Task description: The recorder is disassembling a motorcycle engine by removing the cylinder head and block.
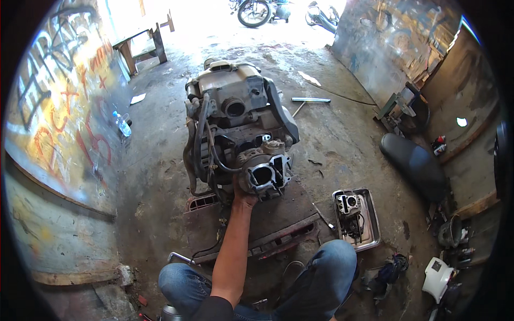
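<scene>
My left hand [245,198] reaches forward and grips the lower left side of a grey metal engine cylinder [254,179]. Its fingers are mostly hidden behind and under the casting. The open round bore and a rectangular side opening face me. Behind the cylinder lies the big, dirty engine unit [235,88] with its covers, a round port and black hoses [203,139]. From here I cannot tell whether the cylinder is apart from the engine or seated on it. My right hand is out of view.
On the right, a metal tray [376,235] holds a cylinder head [349,203] and other parts. A T-handle wrench [310,100] lies beyond. A black motorcycle seat [415,166] leans near the right wall. A plastic bottle [123,125] lies at left. A flat base [278,238] supports the engine.
</scene>
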A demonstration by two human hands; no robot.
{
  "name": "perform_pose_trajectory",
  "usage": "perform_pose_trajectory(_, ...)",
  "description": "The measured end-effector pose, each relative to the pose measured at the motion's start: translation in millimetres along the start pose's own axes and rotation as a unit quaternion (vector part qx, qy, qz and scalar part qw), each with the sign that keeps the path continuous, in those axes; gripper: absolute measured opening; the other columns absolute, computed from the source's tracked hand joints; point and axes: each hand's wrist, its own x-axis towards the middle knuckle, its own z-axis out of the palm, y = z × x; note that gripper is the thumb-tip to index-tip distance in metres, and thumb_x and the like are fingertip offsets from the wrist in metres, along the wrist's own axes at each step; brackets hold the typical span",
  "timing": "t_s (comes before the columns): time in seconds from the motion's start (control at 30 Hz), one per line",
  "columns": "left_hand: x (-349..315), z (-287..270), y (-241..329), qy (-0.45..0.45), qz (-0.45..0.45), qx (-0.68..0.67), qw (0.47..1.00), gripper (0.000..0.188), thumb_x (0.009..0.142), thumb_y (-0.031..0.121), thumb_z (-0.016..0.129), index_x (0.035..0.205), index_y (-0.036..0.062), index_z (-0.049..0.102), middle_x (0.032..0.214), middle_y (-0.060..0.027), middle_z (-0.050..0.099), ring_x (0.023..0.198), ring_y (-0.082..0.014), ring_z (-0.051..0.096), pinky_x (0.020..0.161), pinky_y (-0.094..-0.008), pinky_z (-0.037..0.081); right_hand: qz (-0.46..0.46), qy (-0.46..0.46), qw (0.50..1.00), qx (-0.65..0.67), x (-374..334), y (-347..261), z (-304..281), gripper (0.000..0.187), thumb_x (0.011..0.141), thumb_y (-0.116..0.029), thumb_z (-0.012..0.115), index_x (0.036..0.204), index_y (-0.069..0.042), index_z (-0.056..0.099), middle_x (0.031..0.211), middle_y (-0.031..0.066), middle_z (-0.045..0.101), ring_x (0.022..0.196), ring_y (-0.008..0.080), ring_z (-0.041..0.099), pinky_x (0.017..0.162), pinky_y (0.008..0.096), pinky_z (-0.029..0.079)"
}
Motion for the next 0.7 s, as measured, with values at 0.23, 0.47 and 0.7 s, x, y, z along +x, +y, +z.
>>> perform_pose_trajectory(0.23, -12, 30, -6, -0.002, -0.014, 0.02, 1.0, 0.056, 0.096, 0.054, 0.036, 0.126, 0.0128, 0.058, 0.119, -0.0106, 0.066, 0.108, -0.0328, 0.065, 0.083, -0.0587, 0.057, -0.015, 0.006, 1.0, -0.018, 6, 3, -9, 0.05, 0.099, -0.036, 0.054, 0.136, -0.003, 0.051, 0.136, 0.0216, 0.054, 0.127, 0.0373, 0.048, 0.104, 0.0451, 0.038)
perform_pose_trajectory(0.47, -13, 26, 0, 0.008, -0.029, -0.015, 0.999, 0.066, 0.092, 0.059, 0.037, 0.131, 0.0095, 0.056, 0.125, -0.0142, 0.063, 0.112, -0.034, 0.063, 0.092, -0.0567, 0.053, -0.024, -0.026, 0.993, 0.109, 11, -85, -53, 0.039, 0.098, -0.028, 0.057, 0.125, -0.001, 0.056, 0.121, 0.013, 0.06, 0.112, 0.027, 0.053, 0.096, 0.0388, 0.043)
perform_pose_trajectory(0.7, -14, 11, 0, 0.026, -0.019, 0.02, 0.999, 0.058, 0.088, 0.053, 0.051, 0.124, 0.0089, 0.062, 0.122, -0.013, 0.065, 0.113, -0.0341, 0.062, 0.099, -0.055, 0.049, 0.0, 0.031, 0.999, 0.036, 92, -227, -116, 0.046, 0.1, -0.033, 0.057, 0.127, 0.003, 0.057, 0.109, 0.0151, 0.067, 0.104, 0.0256, 0.062, 0.093, 0.0364, 0.046)
